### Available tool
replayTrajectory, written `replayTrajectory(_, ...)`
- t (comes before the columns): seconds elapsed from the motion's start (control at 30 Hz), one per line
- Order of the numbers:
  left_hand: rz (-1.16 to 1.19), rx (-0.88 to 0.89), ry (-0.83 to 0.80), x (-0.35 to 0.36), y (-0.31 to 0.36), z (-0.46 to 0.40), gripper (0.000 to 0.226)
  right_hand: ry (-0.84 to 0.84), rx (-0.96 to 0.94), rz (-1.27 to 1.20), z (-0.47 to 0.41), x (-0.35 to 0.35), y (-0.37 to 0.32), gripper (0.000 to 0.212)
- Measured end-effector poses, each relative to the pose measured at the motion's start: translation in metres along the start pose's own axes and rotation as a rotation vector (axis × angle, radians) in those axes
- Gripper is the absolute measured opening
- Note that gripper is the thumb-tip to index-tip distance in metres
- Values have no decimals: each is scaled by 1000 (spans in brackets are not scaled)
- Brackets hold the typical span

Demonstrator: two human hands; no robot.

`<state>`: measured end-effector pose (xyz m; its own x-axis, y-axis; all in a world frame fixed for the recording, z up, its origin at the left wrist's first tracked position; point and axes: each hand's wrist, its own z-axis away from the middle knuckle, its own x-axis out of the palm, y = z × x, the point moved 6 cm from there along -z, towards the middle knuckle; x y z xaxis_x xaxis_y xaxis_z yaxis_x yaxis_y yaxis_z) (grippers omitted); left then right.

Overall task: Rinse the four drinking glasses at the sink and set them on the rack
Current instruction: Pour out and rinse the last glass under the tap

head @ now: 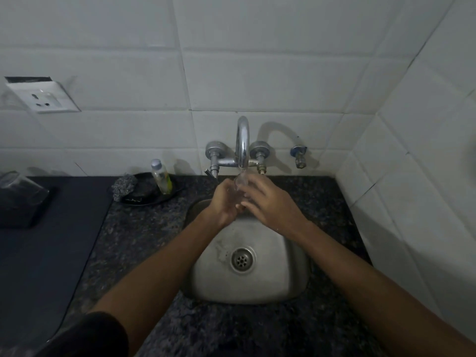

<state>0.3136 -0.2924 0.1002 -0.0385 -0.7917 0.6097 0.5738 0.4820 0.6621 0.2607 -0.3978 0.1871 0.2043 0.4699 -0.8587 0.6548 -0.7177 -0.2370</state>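
A clear drinking glass (240,185) is held under the chrome tap (242,143), where water runs onto it. My left hand (224,202) grips the glass from the left, fingers curled round it. My right hand (270,202) wraps over it from the right, and its fingers cover much of the glass. Both hands are above the far end of the steel sink (257,282). No other glasses and no rack show in this view.
A black dish (152,199) left of the tap holds a steel scrubber (125,188), a dark pad and a small bottle (161,177). A dark mat (46,253) covers the left counter. A clear bag (18,186) sits far left. A tiled wall stands close on the right.
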Motion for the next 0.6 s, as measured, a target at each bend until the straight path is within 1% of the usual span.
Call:
replayTrajectory(0.07, 29, 12, 11, -1, -2, 0, 39, -20, -51, 70, 6, 8, -1, 31)
replayTrajectory(0.1, 41, 10, -14, 1, -2, 0, 39, -56, -37, 65, 6, 12, 2, 28)
replayTrajectory(0.17, -2, -7, -33, 1, 0, 2, 50, -147, -12, 36, 2, 15, 9, 22)
replayTrajectory(0.2, -24, -38, -35, -2, 0, 1, 53, -207, -38, 36, -2, 15, 11, 21)
replayTrajectory(0.23, -20, -84, -56, -2, -1, 1, 50, -266, -88, 50, -6, 13, 11, 22)
replayTrajectory(0.27, -52, -135, -41, -4, -2, 0, 44, -325, -150, 74, -10, 12, 11, 27)
replayTrajectory(0.33, -144, -223, 33, -13, -3, -1, 34, -393, -308, 142, -15, 7, 8, 33)
replayTrajectory(0.4, -191, -261, 65, -17, -1, 0, 32, -405, -422, 190, -19, 5, 6, 28)
replayTrajectory(0.5, -210, -303, 58, -23, -1, -2, 34, -404, -591, 193, -24, 4, 0, 25)
replayTrajectory(0.53, -246, -332, 74, -27, -2, -2, 34, -416, -662, 200, -25, 4, -2, 24)
replayTrajectory(0.6, -305, -372, 58, -30, -6, -1, 31, -475, -782, 251, -25, 9, -4, 18)
